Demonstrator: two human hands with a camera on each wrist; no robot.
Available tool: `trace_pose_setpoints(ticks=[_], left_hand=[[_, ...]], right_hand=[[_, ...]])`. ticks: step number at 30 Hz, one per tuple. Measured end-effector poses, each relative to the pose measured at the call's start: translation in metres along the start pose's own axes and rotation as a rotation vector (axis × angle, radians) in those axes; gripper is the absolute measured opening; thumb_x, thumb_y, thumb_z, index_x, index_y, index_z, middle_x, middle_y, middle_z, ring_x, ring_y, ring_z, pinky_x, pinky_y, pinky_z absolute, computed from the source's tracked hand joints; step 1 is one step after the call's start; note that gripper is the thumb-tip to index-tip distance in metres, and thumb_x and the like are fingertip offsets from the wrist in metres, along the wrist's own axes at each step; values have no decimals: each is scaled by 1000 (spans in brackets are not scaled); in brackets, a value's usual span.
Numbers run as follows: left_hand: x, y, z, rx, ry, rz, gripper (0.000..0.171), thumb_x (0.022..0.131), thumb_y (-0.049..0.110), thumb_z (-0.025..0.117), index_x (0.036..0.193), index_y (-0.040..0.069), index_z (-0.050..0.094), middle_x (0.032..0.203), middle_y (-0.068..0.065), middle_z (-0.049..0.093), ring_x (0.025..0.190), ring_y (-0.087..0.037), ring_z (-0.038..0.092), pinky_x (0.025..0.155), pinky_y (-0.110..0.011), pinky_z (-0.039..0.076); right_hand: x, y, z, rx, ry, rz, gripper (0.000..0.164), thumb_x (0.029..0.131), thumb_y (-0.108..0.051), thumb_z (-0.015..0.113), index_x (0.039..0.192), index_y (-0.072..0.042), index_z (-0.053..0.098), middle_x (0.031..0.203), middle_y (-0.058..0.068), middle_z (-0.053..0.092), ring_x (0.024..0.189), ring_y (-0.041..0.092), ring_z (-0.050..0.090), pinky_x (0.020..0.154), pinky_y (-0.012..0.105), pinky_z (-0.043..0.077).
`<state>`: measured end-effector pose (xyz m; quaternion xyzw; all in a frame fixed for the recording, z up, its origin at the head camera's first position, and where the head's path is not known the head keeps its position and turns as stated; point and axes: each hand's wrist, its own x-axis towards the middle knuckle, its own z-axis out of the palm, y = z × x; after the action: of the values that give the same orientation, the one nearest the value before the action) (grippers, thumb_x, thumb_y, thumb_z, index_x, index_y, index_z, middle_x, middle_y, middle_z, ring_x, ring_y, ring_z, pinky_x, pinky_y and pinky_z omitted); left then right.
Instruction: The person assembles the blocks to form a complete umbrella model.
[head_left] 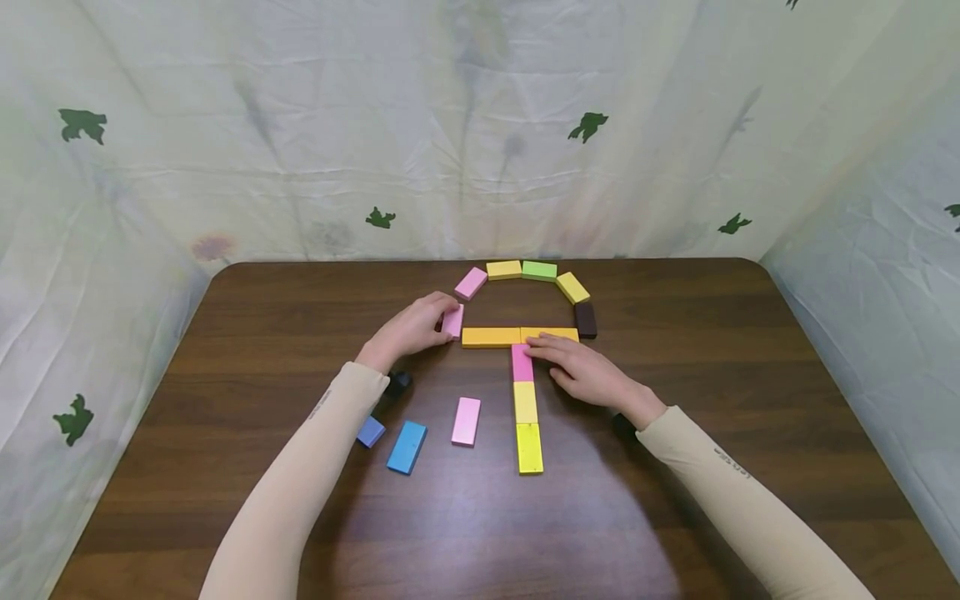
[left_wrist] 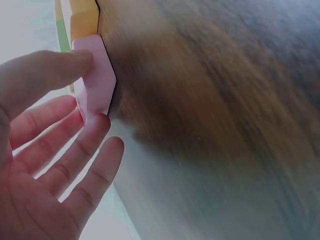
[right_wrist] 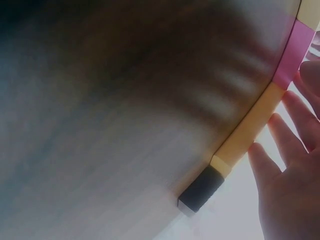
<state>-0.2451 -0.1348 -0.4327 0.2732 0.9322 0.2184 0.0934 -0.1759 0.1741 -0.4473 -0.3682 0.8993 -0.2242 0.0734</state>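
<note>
My left hand [head_left: 412, 327] pinches a pale pink block [head_left: 453, 322] at the left end of an arch of blocks. In the left wrist view the thumb lies on one side of this pink block [left_wrist: 97, 80], with fingertips at the other. Its end is close to an orange block [head_left: 491, 337]. My right hand [head_left: 588, 371], fingers extended, rests at the second orange block [head_left: 567, 334] and a deeper pink block [head_left: 521, 365]. The right wrist view shows those fingertips along the edges of the orange block [right_wrist: 252, 122] and pink block [right_wrist: 295, 55].
The arch continues through pink [head_left: 471, 284], yellow [head_left: 504, 270], green [head_left: 539, 271], yellow [head_left: 573, 287] and black [head_left: 586, 320] blocks. Two yellow blocks [head_left: 526, 403] extend the stem. Loose pink [head_left: 466, 422] and blue [head_left: 407, 447] blocks lie nearer on the table [head_left: 247, 367]; another blue block [head_left: 371, 432] is partly behind the left sleeve.
</note>
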Motion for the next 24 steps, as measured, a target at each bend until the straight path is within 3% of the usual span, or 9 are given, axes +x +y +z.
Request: trace_pose_setpoints(ticks=[24], left_hand=[[9, 2, 1, 22, 1, -11, 52, 88, 13, 69, 131, -9, 51, 137, -22, 47, 127, -32, 43, 106, -41, 34]], right_hand=[[0, 3, 2, 0, 22, -35, 48, 90, 2, 54, 137, -6, 52, 145, 9, 44, 136, 27, 35, 108, 44, 29]])
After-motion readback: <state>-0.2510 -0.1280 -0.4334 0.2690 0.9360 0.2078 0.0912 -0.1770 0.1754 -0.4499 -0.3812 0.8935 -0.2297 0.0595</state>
